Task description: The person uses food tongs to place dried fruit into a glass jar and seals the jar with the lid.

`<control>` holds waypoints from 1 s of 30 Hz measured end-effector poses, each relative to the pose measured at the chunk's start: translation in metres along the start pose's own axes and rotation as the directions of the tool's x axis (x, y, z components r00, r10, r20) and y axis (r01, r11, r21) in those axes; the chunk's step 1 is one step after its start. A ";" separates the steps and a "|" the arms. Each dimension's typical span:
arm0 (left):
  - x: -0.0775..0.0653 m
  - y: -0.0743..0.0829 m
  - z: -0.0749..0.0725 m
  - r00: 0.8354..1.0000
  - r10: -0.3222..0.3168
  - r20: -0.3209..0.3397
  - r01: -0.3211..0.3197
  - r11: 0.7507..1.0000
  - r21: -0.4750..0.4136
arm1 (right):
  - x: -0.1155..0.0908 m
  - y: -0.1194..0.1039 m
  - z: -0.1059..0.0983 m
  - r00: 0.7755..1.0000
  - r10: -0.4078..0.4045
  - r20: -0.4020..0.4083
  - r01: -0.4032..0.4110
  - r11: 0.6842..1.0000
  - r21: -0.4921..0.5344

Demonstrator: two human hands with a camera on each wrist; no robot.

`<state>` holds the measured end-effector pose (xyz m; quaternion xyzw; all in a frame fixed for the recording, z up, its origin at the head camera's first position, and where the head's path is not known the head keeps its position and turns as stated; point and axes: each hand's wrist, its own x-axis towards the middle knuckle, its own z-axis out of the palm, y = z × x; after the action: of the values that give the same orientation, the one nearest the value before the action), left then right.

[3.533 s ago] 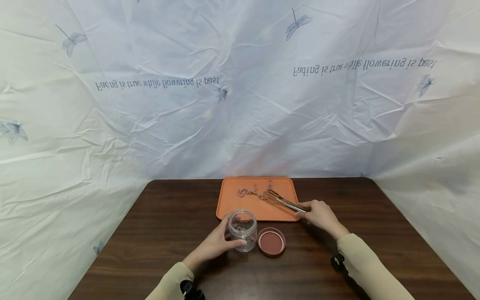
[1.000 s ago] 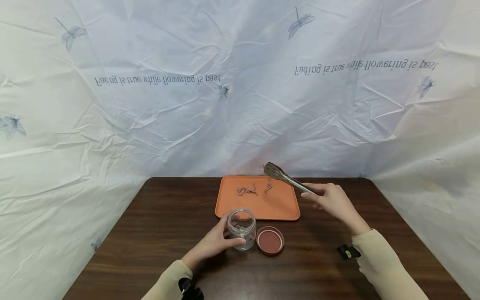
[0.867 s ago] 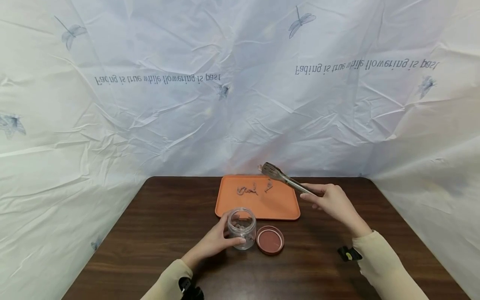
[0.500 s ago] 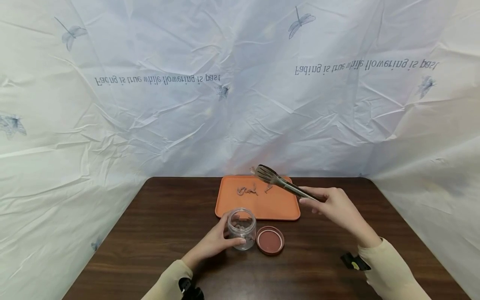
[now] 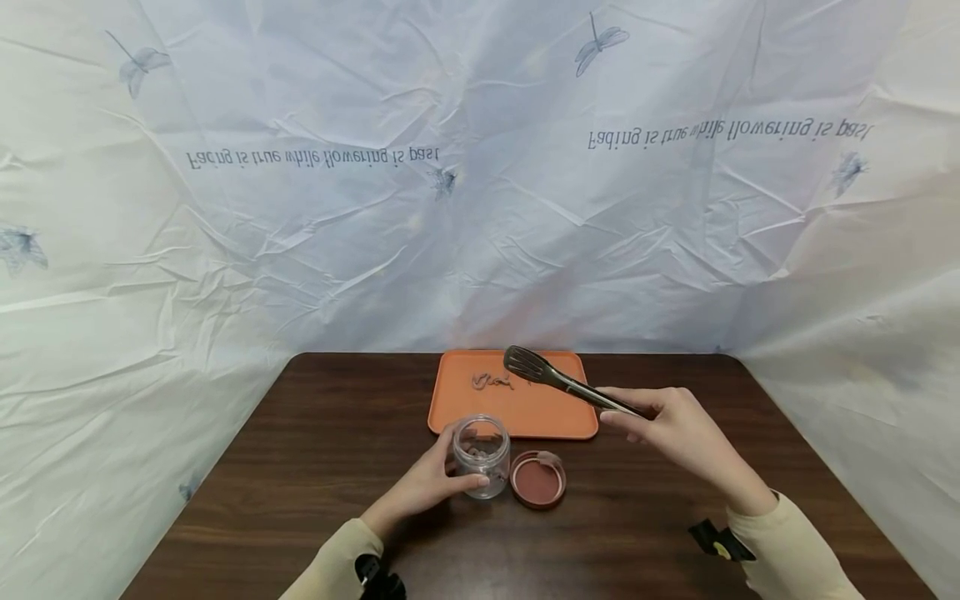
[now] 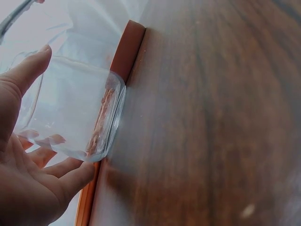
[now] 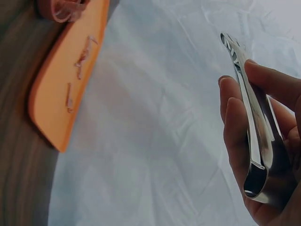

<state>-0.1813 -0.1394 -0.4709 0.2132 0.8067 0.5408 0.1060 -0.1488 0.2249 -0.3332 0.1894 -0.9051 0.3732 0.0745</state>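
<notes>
My left hand (image 5: 423, 492) grips a clear, lidless jar (image 5: 482, 485) standing on the table. In the left wrist view, thumb and fingers wrap the jar (image 6: 70, 103), with brownish-pink pieces (image 6: 99, 125) lying at its bottom. My right hand (image 5: 671, 427) holds metal tongs (image 5: 555, 377) above the orange tray (image 5: 517, 423), slotted head pointing left; no piece shows at the tip. Thin, stringy pinkish pieces (image 5: 491, 382) lie on the tray, some hidden by the tongs. A blurred pale piece (image 5: 551, 458) appears at the far rim of the reddish-brown lid (image 5: 537, 490); whether it touches, I cannot tell.
The dark wooden table (image 5: 337, 433) has the tray at its far edge. Just right of the jar lies the lid, inner side up. A white printed sheet (image 5: 375, 250) hangs behind the table and along both sides.
My right hand has lifted the tongs from the tray, then lowered them somewhat. The piece seen at their tip is gone from there; a pale piece shows at the lid. The left hand stays.
</notes>
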 end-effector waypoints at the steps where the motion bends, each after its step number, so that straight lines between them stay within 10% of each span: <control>1: 0.000 0.000 0.000 1.000 -0.002 0.000 0.002 1.000 0.000 | 0.000 0.001 0.001 1.000 -0.005 0.005 0.005 1.000 -0.008; 30: 0.001 0.001 -0.003 1.000 -0.014 0.005 0.014 1.000 0.007 | -0.014 0.042 -0.023 0.969 0.217 0.116 -0.191 0.960 -0.205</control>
<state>-0.1832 -0.1414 -0.4684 0.2089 0.8098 0.5368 0.1111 -0.1530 0.2726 -0.3484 0.1121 -0.9546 0.2759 -0.0092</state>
